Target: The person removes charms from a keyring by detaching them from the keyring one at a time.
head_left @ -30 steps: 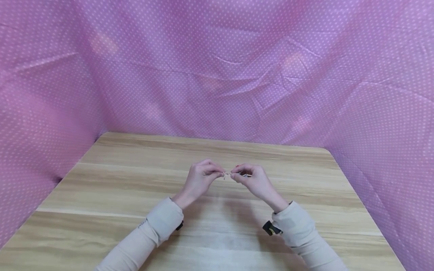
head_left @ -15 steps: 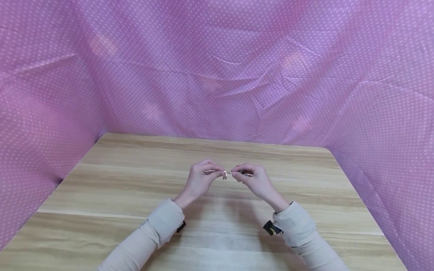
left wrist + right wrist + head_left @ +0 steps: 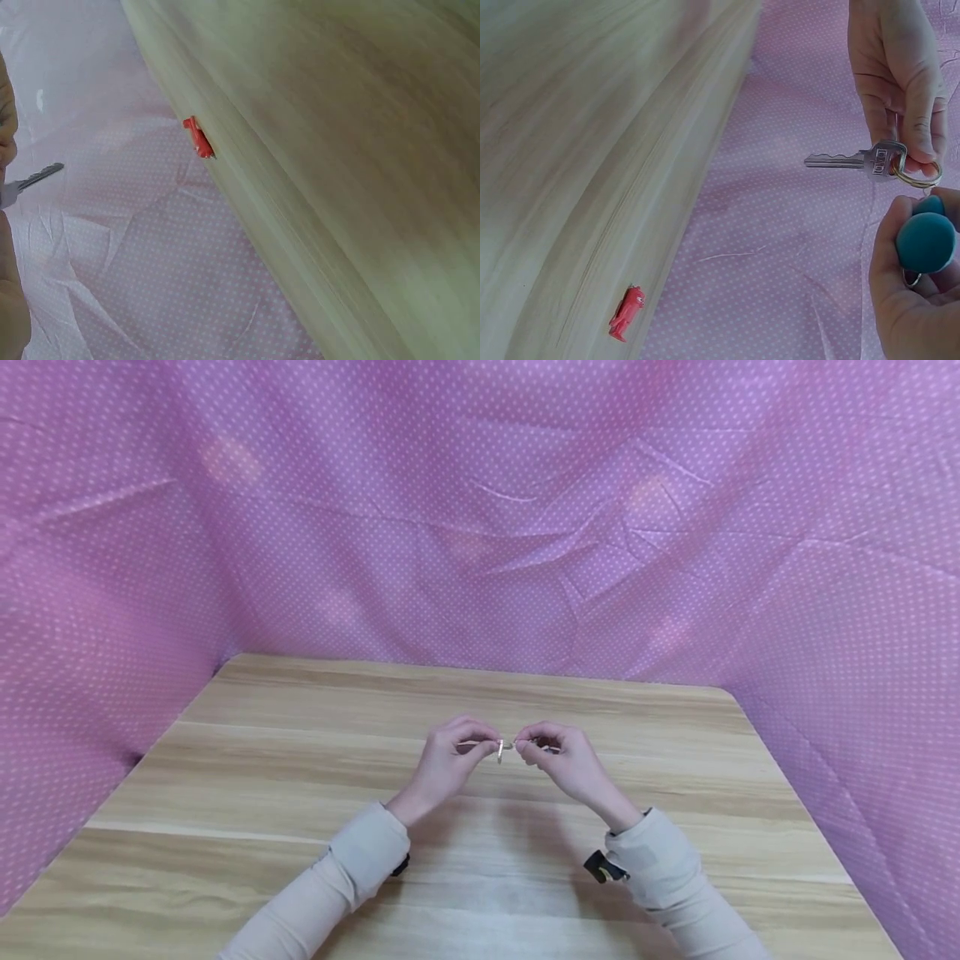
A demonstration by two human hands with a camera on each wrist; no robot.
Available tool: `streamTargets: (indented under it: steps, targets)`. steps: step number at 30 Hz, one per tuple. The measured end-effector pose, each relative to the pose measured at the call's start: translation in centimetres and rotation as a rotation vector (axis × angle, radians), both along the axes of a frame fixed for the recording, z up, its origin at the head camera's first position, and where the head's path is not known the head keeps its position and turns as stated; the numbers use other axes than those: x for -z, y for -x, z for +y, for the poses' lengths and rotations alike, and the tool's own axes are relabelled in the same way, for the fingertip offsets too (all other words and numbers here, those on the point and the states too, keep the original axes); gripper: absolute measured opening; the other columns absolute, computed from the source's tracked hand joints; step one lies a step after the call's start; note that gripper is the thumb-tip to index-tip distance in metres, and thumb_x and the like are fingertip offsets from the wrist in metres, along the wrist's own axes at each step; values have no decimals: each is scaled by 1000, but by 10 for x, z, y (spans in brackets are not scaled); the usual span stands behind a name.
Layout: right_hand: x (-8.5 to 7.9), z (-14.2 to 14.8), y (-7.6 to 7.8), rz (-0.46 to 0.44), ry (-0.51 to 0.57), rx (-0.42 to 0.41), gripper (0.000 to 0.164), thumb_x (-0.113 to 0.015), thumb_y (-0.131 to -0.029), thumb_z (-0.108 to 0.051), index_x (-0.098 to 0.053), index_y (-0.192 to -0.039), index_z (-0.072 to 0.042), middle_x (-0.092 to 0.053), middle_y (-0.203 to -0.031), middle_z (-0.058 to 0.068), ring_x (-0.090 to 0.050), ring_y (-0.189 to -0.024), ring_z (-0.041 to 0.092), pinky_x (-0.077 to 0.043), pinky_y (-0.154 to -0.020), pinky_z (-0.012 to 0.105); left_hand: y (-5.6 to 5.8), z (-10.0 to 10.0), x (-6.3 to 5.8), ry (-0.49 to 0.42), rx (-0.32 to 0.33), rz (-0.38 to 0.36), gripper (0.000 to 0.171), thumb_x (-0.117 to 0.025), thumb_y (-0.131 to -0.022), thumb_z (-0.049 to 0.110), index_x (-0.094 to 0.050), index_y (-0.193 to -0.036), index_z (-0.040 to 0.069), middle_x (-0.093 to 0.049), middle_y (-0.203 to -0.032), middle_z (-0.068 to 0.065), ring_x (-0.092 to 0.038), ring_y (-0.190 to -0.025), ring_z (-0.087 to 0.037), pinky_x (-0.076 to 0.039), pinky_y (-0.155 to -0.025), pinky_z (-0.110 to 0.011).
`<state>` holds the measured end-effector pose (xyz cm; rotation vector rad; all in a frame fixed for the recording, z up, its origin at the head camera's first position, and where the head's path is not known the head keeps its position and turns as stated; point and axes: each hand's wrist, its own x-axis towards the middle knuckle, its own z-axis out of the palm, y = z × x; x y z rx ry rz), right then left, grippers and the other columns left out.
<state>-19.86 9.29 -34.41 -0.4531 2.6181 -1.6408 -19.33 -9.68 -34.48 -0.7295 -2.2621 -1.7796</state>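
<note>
In the head view my left hand (image 3: 452, 756) and right hand (image 3: 561, 757) face each other above the table, fingertips close together. A silver key (image 3: 877, 161) hangs on a gold split ring (image 3: 917, 180); the left thumb and fingertips pinch the ring near the key's head. The right hand holds a round teal keychain charm (image 3: 925, 241) with a small metal clasp below it, its fingertips right at the ring's lower side. The left wrist view catches just the key's blade (image 3: 41, 175) beside the hand. From the head, the charm is mostly hidden by the right fingers.
A small red figure (image 3: 627, 313) lies on the wooden table (image 3: 285, 760); both wrist views show it, and the head view does not. Pink dotted cloth (image 3: 465, 593) surrounds the back and sides of the table.
The key has swung round and hangs more plainly below the left fingertips. Both hands have shifted very slightly right. The bit of red behind the right fingers has gone out of sight.
</note>
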Motion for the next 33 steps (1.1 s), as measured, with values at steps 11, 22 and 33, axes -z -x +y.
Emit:
streamTargets:
  steps: [11,22,33]
  targets:
    - [-1,-1,-3,-16,-1,8,10,-60,-87,-13,-66,-91,-5,-62,-76,6,-55,-69,14,-48,-58,22,13,4,26,62,20,85,17,-64,-80,-4,-67,-97,-2,-66,-94,-12,-64,-90,-23,-54,-80,-23]
    - [2,-2,-2,22,-26,21,11,-63,-86,-14,-66,-91,-5,-66,-86,12,-57,-69,14,-49,-58,22,14,4,24,192,-52,241,13,-69,-78,5,-71,-91,4,-68,-88,-5,-66,-81,-15,-53,-75,-14]
    - [-1,2,-2,129,-108,-23,9,-69,-81,-12,-69,-88,-6,-64,-109,20,-65,-91,24,-54,-67,19,16,2,26,184,-27,311,10,-70,-76,1,-71,-86,4,-68,-82,-4,-65,-74,-12,-53,-71,-13]
